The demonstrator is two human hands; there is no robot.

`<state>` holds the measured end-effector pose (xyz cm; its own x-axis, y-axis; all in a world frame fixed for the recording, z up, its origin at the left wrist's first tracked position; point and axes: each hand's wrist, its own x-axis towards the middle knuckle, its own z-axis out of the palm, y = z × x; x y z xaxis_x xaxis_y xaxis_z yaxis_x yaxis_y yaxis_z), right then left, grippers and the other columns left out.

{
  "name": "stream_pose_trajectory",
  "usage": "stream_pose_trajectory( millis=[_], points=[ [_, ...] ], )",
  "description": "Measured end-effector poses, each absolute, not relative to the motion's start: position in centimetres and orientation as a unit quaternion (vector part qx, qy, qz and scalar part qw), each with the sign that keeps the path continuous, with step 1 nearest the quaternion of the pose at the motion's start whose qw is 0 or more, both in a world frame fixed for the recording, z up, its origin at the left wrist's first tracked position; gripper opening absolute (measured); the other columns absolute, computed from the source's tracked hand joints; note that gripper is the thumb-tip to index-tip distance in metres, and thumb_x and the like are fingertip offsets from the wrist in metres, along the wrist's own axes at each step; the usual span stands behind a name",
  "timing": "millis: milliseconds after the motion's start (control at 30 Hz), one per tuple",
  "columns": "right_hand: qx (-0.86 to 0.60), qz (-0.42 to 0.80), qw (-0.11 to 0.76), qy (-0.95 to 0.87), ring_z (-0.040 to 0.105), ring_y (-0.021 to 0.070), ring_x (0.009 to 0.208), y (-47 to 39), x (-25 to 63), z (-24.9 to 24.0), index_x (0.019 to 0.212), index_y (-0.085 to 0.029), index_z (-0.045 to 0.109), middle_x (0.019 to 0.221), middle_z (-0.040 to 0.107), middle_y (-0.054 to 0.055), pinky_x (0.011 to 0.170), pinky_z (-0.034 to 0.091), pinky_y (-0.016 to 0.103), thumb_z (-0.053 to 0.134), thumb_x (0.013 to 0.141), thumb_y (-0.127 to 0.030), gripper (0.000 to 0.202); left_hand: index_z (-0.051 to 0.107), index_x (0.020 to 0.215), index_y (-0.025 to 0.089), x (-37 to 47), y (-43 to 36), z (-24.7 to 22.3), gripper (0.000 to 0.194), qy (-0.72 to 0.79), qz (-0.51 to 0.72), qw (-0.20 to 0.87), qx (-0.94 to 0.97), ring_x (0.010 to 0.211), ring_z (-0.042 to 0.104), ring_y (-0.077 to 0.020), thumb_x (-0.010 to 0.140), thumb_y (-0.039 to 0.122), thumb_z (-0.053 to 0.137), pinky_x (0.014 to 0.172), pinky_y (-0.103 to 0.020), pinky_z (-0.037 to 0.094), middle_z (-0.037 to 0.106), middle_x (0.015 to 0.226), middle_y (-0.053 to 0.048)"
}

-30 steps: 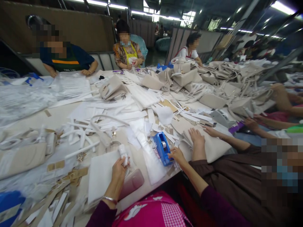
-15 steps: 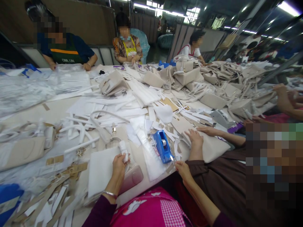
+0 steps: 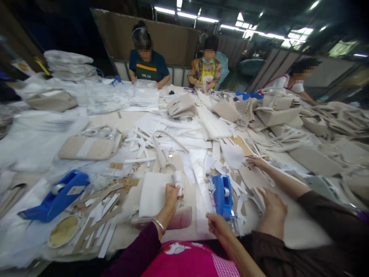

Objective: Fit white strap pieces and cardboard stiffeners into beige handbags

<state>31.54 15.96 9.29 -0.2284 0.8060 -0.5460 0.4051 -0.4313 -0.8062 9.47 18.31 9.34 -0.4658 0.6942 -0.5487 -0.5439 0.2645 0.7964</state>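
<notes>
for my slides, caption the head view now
Left hand grips white wrapping; right hand beside a blue tape dispenser.

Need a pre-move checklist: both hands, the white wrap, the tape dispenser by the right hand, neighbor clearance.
1. Left hand gripping the white wrap: ok.
2. Right hand beside the nearer blue tape dispenser: ok.
3. Tape in the right hand's fingertips: cannot tell, too blurred.
4. Tabletop around that dispenser free of paper scraps: not ok, scraps lie right next to it.
5. Co-worker's hand away from the white wrap: ok, off to the right.
</notes>
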Motion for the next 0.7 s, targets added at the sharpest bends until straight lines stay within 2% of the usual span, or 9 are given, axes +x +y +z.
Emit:
stream_pose_trajectory(
  millis=[67, 133, 267, 400, 567, 700],
  points=[
    [-0.565, 0.616, 0.176, -0.519, 0.041, 0.0108, 0.043, 19.6, 27.4, 11.2, 0.062, -0.020, 0.053, 0.049, 0.044, -0.003, 0.045, 0.034, 0.024, 0.053, 0.067, -0.046, 0.026, 0.035, 0.090, 0.023, 9.6, 18.1, 9.6, 0.032, 0.606, 0.606, 0.510, 0.075, 0.042, 0.053, -0.0114, 0.071, 0.028, 0.061, 0.042, -0.022, 0.042, 0.060, 0.062, 0.002],
    [-0.511, 0.591, 0.151, -0.606, 0.047, 0.0105, 0.050, 23.2, 23.3, 12.8, 0.063, -0.017, 0.057, 0.053, 0.051, -0.001, 0.050, 0.037, 0.022, 0.054, 0.068, -0.037, 0.020, 0.032, 0.093, 0.024, 9.6, 18.0, 9.6, 0.035, 0.604, 0.610, 0.506, 0.082, 0.042, 0.052, -0.0114, 0.072, 0.030, 0.060, 0.042, -0.022, 0.041, 0.058, 0.062, 0.004],
    [-0.454, 0.462, 0.009, -0.761, 0.055, 0.0102, 0.062, 27.5, 17.3, 13.8, 0.064, -0.015, 0.062, 0.060, 0.060, 0.000, 0.059, 0.041, 0.018, 0.051, 0.071, -0.025, 0.016, 0.026, 0.097, 0.026, 9.7, 18.0, 9.2, 0.045, 0.602, 0.618, 0.498, 0.086, 0.041, 0.051, -0.0104, 0.072, 0.035, 0.062, 0.041, -0.020, 0.040, 0.055, 0.062, 0.006],
    [-0.453, 0.383, -0.091, -0.800, 0.058, 0.0128, 0.064, 28.8, 14.5, 13.2, 0.061, -0.015, 0.066, 0.059, 0.063, 0.002, 0.056, 0.039, 0.019, 0.055, 0.064, -0.019, 0.012, 0.026, 0.100, 0.027, 9.8, 18.1, 8.6, 0.044, 0.627, 0.609, 0.476, 0.092, 0.036, 0.047, -0.0089, 0.074, 0.030, 0.061, 0.038, -0.018, 0.038, 0.048, 0.057, 0.010],
    [-0.464, 0.319, -0.175, -0.807, 0.060, 0.0170, 0.064, 29.7, 12.9, 12.8, 0.060, -0.015, 0.068, 0.061, 0.065, 0.005, 0.053, 0.038, 0.021, 0.058, 0.057, -0.015, 0.011, 0.029, 0.100, 0.027, 9.9, 18.1, 8.7, 0.037, 0.650, 0.599, 0.458, 0.093, 0.035, 0.047, -0.0077, 0.077, 0.030, 0.058, 0.037, -0.017, 0.038, 0.047, 0.059, 0.010],
    [-0.457, 0.304, -0.222, -0.806, 0.061, 0.0178, 0.061, 30.0, 12.1, 13.5, 0.056, -0.015, 0.067, 0.059, 0.065, 0.007, 0.051, 0.039, 0.022, 0.063, 0.060, -0.022, 0.009, 0.035, 0.092, 0.025, 10.0, 18.1, 8.8, 0.029, 0.660, 0.594, 0.447, 0.106, 0.033, 0.046, -0.0057, 0.079, 0.034, 0.059, 0.035, -0.015, 0.035, 0.049, 0.062, 0.007]
  ],
)
